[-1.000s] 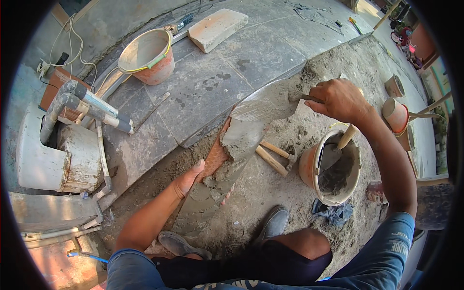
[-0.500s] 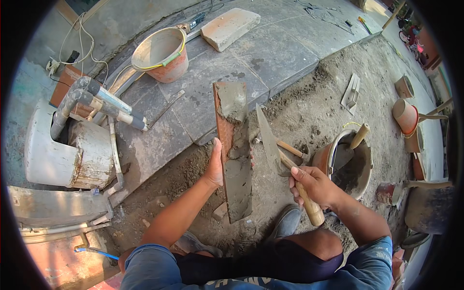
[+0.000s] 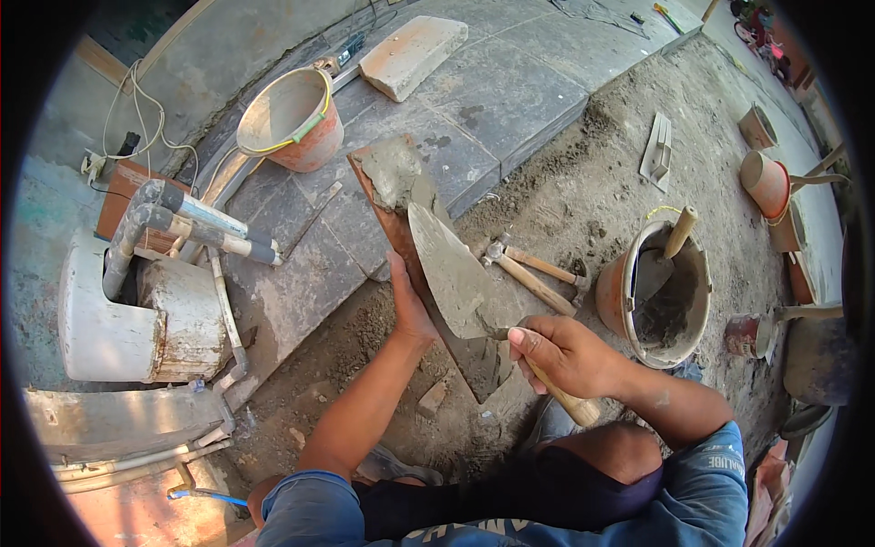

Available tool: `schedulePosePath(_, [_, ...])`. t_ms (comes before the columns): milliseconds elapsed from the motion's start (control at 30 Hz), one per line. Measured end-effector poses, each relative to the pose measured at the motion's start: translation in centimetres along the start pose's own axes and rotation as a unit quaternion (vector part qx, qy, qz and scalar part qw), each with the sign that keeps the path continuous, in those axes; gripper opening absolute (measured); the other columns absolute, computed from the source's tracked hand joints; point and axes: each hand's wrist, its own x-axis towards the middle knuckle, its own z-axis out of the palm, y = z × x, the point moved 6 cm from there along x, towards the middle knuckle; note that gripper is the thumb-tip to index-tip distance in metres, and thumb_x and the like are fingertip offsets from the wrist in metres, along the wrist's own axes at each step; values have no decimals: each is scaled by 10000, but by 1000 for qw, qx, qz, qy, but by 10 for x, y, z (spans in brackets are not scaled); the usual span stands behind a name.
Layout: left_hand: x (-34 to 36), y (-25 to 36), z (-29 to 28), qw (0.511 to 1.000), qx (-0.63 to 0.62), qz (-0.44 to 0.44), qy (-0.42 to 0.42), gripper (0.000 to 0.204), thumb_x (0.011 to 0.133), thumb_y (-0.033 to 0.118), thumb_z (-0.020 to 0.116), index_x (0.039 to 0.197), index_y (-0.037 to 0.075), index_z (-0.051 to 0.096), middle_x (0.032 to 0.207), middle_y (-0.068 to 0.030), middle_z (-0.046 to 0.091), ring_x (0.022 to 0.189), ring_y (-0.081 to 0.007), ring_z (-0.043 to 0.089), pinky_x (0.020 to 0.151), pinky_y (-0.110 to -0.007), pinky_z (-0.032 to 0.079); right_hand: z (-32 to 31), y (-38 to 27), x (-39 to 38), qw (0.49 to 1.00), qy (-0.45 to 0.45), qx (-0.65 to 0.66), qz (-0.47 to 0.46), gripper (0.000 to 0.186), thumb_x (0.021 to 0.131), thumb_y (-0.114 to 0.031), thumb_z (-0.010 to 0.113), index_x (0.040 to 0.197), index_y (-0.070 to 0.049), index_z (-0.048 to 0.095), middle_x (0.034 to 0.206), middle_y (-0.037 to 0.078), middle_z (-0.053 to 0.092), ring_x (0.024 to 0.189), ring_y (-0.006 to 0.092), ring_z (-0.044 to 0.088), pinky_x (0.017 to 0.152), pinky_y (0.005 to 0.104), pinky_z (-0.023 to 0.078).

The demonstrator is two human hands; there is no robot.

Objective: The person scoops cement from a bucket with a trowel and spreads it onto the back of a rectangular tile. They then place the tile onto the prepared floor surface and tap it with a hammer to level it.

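In the centre, my left hand (image 3: 408,301) grips the left edge of a long reddish-brown tile (image 3: 367,185), which is tilted and carries lumps of grey mortar (image 3: 390,170). My right hand (image 3: 551,351) is closed on the wooden handle of a trowel (image 3: 456,283), whose broad blade lies over the tile's mortar-covered face. Just to the right, two hammers (image 3: 533,283) lie on the dirt beside a bucket of mortar (image 3: 653,319) with another wooden-handled tool (image 3: 676,237) standing in it.
A paved step (image 3: 519,100) holds a bucket (image 3: 292,118) and pale block (image 3: 412,57). A cut white tank with pipes (image 3: 100,310) stands at left. A metal float (image 3: 654,150) lies on the dirt (image 3: 583,201). More buckets (image 3: 764,187) line the right. My feet rest below.
The tile has gone from slanting rightward, through upright, to leaning left. My right hand has come down from the tile's far end, and the trowel blade has swung left across the tile.
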Motion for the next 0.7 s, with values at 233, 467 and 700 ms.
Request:
schedulePosePath(233, [20, -16, -4, 992, -76, -65, -81, 917, 834, 815, 299, 1307, 52, 482, 1158, -160, 581, 1020, -328, 580, 863, -542, 489, -134, 1, -114, 965, 181, -190, -13, 276, 945, -265, 571, 931, 8, 536, 690, 104, 535, 660, 200, 583, 604, 339, 450])
schedulePosePath(467, [24, -80, 3, 981, -32, -163, -104, 886, 854, 800, 284, 1400, 112, 404, 1250, -150, 539, 1038, -317, 575, 865, -540, 495, -220, 97, -185, 707, 210, -579, 346, 172, 814, -184, 606, 871, -41, 684, 755, 154, 673, 740, 322, 676, 659, 427, 526])
schedulePosePath(700, [42, -185, 90, 943, -47, -276, -183, 929, 839, 810, 311, 1355, 46, 430, 1192, -174, 555, 988, -317, 610, 835, -537, 512, -242, 212, -101, 709, 193, -613, 292, 195, 876, -161, 533, 901, -22, 668, 840, 124, 701, 756, 250, 705, 615, 378, 529])
